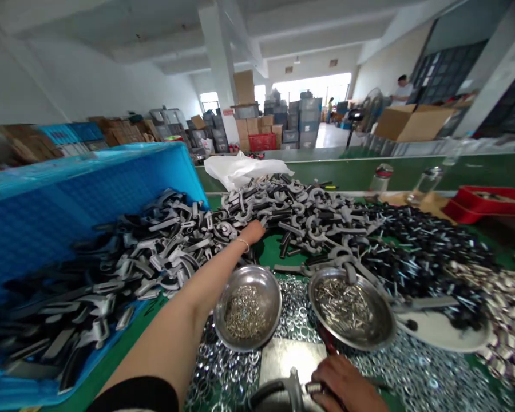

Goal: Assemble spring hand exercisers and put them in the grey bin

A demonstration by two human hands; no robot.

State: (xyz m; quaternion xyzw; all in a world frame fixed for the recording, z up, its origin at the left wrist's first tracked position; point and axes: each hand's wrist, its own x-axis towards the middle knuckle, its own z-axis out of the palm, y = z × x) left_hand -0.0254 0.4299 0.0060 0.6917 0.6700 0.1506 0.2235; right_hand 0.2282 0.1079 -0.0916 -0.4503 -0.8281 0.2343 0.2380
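My left hand [252, 232] reaches out to the near side of a heap of grey-and-black clamp-like lever parts [300, 209]. Its fingers are closed among the parts, and what they hold is hidden. Low in the view, my right hand [347, 384] is curled beside a flat metal block [289, 357]. By its fingertips is a small threaded or spring-like piece [313, 388]. One grey-and-black lever part [278, 392] lies at the block's near edge. Two steel bowls, one of tiny brass-coloured pieces [245, 312] and one of small metal pins [345, 306], stand between the hands.
A blue crate [154, 157] full of lever parts lies tipped at the left. Loose metal rings [223, 360] cover the table front. Black-headed bolts [416, 246], a white plate [446, 332] and a red tray [489, 203] are at the right. A person [401, 91] stands far back.
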